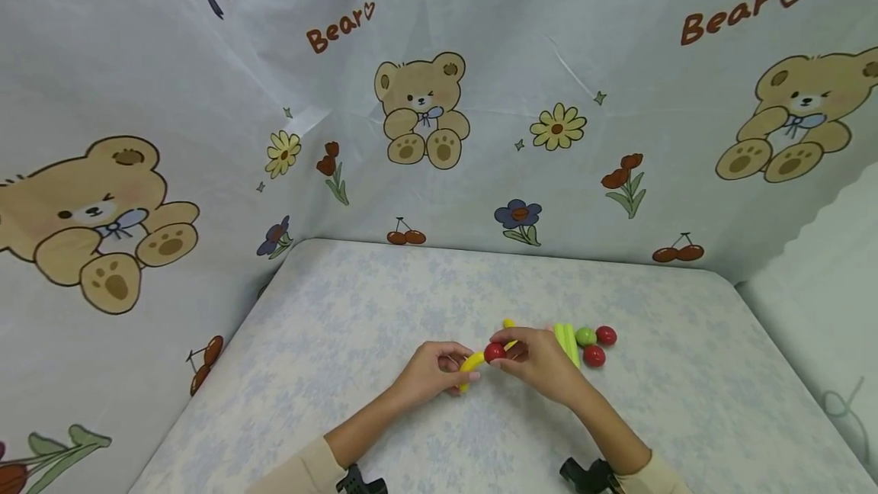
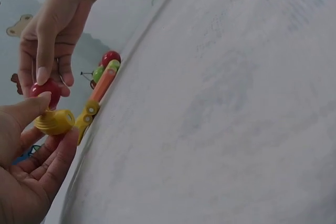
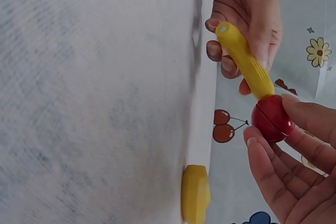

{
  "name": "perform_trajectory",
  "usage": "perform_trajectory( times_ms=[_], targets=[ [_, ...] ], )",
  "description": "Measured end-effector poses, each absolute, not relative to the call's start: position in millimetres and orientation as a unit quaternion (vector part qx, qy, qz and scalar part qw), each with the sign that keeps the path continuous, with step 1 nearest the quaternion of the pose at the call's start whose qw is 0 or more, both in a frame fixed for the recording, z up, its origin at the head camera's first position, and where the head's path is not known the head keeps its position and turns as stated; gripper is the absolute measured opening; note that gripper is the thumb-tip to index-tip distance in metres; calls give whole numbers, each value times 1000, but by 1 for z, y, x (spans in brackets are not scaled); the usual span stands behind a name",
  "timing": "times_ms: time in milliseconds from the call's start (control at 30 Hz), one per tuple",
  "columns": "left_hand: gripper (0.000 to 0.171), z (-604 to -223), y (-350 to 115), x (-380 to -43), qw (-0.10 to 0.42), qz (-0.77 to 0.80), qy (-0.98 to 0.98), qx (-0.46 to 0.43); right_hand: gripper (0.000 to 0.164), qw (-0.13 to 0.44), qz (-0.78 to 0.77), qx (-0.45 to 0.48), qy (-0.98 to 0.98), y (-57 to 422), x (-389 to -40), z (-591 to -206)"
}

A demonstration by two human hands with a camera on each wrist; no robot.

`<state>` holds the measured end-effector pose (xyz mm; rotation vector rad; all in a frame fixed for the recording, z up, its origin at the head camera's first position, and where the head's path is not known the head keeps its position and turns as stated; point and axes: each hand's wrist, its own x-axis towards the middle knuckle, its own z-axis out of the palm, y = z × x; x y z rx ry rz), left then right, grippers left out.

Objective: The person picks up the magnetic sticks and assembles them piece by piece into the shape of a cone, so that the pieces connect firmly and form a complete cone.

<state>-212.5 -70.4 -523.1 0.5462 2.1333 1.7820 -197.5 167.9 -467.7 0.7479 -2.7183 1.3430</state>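
My left hand (image 1: 434, 370) grips a yellow curved rod (image 3: 245, 62) with a ribbed middle and a small metallic disc at its end. A glossy red ball (image 3: 272, 119) with a seam round it sits against the rod's other end. Thumb and fingertips of my right hand (image 1: 545, 363) pinch this ball. Both hands are close together above the table, rod and ball joined in a line between them. In the left wrist view the ball sits right above the yellow piece, partly behind the left thumb.
Right of my hands on the pale blue-patterned table (image 1: 384, 288) lie light green rods (image 1: 566, 343), a green ball (image 1: 586, 337) and two red balls (image 1: 594, 356). An orange rod (image 2: 103, 85) and yellow pieces (image 2: 86, 116) lie nearby. A bear-printed cloth (image 1: 480, 197) hangs behind.
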Motion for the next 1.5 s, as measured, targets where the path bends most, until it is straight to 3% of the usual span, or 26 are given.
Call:
perform_trajectory(
  times_ms=[267, 833, 1200, 1333, 1500],
  targets=[
    [19, -525, -72, -213, 155, 584, 763, 232, 25, -45, 460, 250, -851, 170, -199, -479],
    [17, -538, -72, -216, 151, 556, 780, 244, 20, -75, 451, 240, -856, 170, -201, -487],
    [31, -537, -74, -216, 133, 551, 783, 256, 24, -103, 446, 258, -851, 164, -200, -488],
    [28, -537, -73, -216, 120, 550, 784, 263, 24, -86, 429, 262, -860, 171, -202, -481],
    [26, -539, -71, -216, 109, 547, 785, 269, 23, -23, 396, 225, -890, 189, -207, -471]
  ],
)
